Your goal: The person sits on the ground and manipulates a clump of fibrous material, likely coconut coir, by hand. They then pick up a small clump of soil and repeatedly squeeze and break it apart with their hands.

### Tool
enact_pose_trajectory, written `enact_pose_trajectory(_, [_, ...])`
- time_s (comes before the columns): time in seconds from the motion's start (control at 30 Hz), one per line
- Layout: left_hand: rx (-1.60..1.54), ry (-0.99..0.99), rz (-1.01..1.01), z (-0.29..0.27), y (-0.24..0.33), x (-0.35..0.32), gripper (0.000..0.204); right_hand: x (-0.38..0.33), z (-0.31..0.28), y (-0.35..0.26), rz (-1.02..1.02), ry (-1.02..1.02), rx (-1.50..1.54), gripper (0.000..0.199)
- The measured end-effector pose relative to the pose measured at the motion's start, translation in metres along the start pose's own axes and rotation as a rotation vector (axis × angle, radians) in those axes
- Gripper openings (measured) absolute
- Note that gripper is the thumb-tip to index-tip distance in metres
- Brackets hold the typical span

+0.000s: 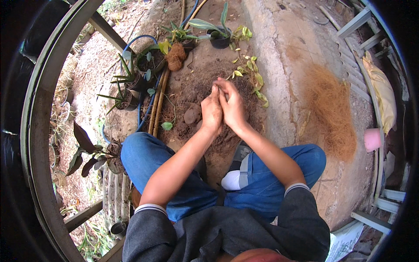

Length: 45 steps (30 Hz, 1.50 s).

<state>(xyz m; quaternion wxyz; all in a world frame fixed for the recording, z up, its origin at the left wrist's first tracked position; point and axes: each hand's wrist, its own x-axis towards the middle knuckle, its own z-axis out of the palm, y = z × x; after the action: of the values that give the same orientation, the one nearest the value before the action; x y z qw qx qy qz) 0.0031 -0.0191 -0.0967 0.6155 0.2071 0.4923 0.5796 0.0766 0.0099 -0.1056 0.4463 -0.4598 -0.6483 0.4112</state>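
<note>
My left hand (pixel 211 111) and my right hand (pixel 232 107) are pressed palm to palm above a patch of loose dark soil (pixel 222 142). Their fingers are closed together and point away from me. Whatever lies between the palms, if anything, is hidden. Brown dirt marks the left hand's fingers. Just left of it, a rounded brown lump (pixel 191 115) lies on the soil. A brown fibrous ball (pixel 176 56) sits farther off, beside the potted plants.
Orange-brown coconut fibre (pixel 331 113) is heaped on the concrete at right, with a pink pot (pixel 372 139) beyond. Potted plants (pixel 150 61), bamboo poles (pixel 158 102) and a blue hose (pixel 142 111) lie left. A black-potted plant (pixel 219 38) and trailing yellow-green vine (pixel 257 78) stand ahead.
</note>
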Motion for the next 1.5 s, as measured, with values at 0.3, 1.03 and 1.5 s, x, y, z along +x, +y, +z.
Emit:
enact_pose_trajectory(0.3, [-0.218,0.177,-0.032,0.003,0.009,0.010,0.033,0.012,-0.012,-0.013,0.173,0.110,0.532,0.023])
enact_pose_trajectory(1.03, [0.541,0.117,0.331,-0.002,0.017,0.018,0.050,0.006,-0.008,-0.012,0.655,-0.257,1.158,0.071])
enact_pose_trajectory(1.5, [0.146,-0.081,0.255,-0.001,-0.010,0.027,0.075,0.008,-0.018,0.001,0.389,-0.205,0.598,0.060])
